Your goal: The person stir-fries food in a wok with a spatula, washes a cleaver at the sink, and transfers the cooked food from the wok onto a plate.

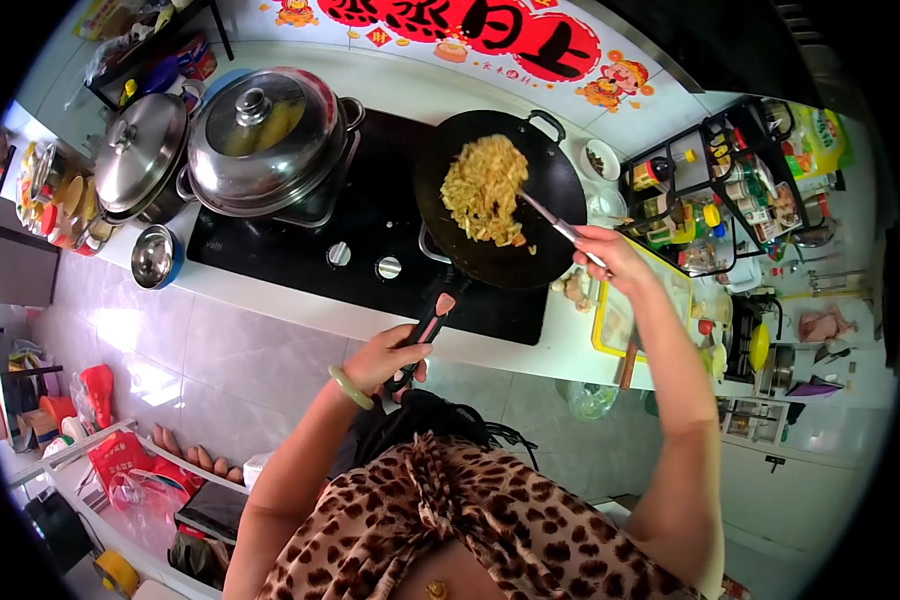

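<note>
My left hand (pixel 388 358), with a pale bangle at the wrist, is wrapped round the long black handle (pixel 430 328) of a wok. The black wok (pixel 560 200) sits on the right side of the black gas hob (pixel 270 240). In it lies a heap of yellow-brown chopped food (pixel 485 190), mostly toward the left wall. My right hand (pixel 615 258) grips the metal handle of a spatula (pixel 555 220) over the wok's right side. The spatula's tip reaches the right edge of the food, and its blade is mostly hidden.
A lidded steel steamer pot (pixel 265 145) stands on the left burner, beside another lidded pot (pixel 140 160). A small metal bowl (pixel 156 257) sits near the counter's front edge. To the right are a yellow-rimmed cutting board (pixel 660 290), a knife (pixel 628 365) and a bottle rack (pixel 710 190).
</note>
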`<state>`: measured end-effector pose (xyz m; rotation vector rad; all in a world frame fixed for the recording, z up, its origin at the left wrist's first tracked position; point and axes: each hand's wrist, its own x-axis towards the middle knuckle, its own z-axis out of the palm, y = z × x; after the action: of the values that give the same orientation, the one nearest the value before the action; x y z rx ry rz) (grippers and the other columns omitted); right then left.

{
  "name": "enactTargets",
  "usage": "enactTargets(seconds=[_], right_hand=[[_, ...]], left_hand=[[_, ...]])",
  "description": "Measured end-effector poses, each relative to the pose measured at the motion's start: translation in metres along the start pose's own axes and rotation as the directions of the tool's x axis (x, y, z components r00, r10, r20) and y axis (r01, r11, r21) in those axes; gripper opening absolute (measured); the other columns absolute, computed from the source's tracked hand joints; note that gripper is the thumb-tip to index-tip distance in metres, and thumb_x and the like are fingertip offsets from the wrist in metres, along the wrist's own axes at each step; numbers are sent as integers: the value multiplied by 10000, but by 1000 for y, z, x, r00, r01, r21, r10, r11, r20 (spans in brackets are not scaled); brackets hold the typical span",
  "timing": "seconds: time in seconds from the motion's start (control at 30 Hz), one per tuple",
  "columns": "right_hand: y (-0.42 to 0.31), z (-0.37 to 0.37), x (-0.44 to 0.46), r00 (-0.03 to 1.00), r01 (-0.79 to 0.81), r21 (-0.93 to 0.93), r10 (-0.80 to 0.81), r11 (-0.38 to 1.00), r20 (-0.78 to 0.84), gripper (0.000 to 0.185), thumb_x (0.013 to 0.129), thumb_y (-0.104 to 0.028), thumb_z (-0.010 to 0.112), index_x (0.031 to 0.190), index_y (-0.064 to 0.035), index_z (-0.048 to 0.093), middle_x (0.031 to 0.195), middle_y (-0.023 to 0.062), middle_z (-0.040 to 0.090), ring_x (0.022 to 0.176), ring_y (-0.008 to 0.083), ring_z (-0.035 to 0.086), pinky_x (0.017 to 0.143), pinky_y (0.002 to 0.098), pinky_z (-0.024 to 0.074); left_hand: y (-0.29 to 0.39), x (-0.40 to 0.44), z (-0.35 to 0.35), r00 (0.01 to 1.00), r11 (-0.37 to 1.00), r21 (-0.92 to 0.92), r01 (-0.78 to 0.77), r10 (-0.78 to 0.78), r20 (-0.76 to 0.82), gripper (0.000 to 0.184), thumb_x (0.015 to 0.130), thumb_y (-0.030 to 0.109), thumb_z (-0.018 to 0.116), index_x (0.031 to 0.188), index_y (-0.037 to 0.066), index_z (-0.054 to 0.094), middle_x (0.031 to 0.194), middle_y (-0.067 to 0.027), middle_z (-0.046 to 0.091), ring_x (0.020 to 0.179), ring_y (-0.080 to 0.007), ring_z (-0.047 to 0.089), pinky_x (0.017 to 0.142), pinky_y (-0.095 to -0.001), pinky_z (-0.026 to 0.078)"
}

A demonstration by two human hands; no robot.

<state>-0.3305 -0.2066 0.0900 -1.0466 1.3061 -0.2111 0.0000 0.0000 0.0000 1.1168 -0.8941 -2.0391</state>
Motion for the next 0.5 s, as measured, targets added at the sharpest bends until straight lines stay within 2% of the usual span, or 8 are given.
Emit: enactTargets(seconds=[0.07,0.1,0.17,0.2,0.27,0.33,0.37,0.5], right_hand=[[10,29,-19,984,105,-76,-115,992,-136,370,856,-104,526,1221,-47,498,667,11,548,433,33,397,382,158,292],[8,50,18,949,263,-184,-288,947,-128,379,856,-101,526,1232,-73,499,668,-3,543,463,21,415,409,152,316],[19,67,-27,899,203,-555,-378,807,-221,407,834,-94,545,1236,-140,508,719,39,579,507,118,519,454,243,415],[24,66,-52,899,182,-570,-370,802,-233,407,834,-94,545,1236,-140,508,719,39,579,507,118,519,454,243,415],[34,73,-87,787,118,-959,-613,259,-68,451,817,-150,554,1250,-252,483,816,79,596,654,232,610,535,379,467],[30,91,-116,843,20,-959,-521,282,-136,449,815,-150,546,1243,-275,485,858,96,593,674,272,608,551,409,470],[28,97,-123,885,-76,-955,-421,288,-198,449,814,-149,538,1235,-298,488,900,112,590,694,311,607,566,438,474],[29,101,-87,854,-111,-984,-493,137,-165,426,812,-85,477,1225,-184,504,837,153,579,703,324,605,585,448,480]], left_hand=[[-3,-6,10,999,999,2,42,-42,13,212,859,238,549,952,54,499,671,-57,576,493,-110,544,434,-239,424],[20,-3,-26,999,994,109,15,-11,-36,212,859,238,549,952,54,499,671,-57,576,493,-110,544,434,-239,424],[22,-7,-9,993,992,-49,116,-116,12,195,859,232,547,924,55,494,656,-59,567,421,-124,513,352,-247,382],[18,-5,0,995,990,-96,99,-98,20,197,859,233,547,908,52,487,653,-61,563,387,-133,496,317,-250,356],[24,-4,6,994,990,-93,109,-106,40,222,874,184,520,1004,9,481,642,-81,559,416,-143,507,348,-252,382],[28,-7,3,990,988,-76,134,-131,42,271,888,135,494,1099,-35,474,632,-100,555,445,-153,518,379,-254,407],[27,-8,2,991,988,-75,134,-132,32,220,876,180,520,1000,3,476,641,-87,558,426,-147,515,359,-250,393],[12,-2,-3,998,998,-43,54,-52,35,197,868,219,546,899,37,480,649,-80,562,416,-149,520,347,-248,384]])
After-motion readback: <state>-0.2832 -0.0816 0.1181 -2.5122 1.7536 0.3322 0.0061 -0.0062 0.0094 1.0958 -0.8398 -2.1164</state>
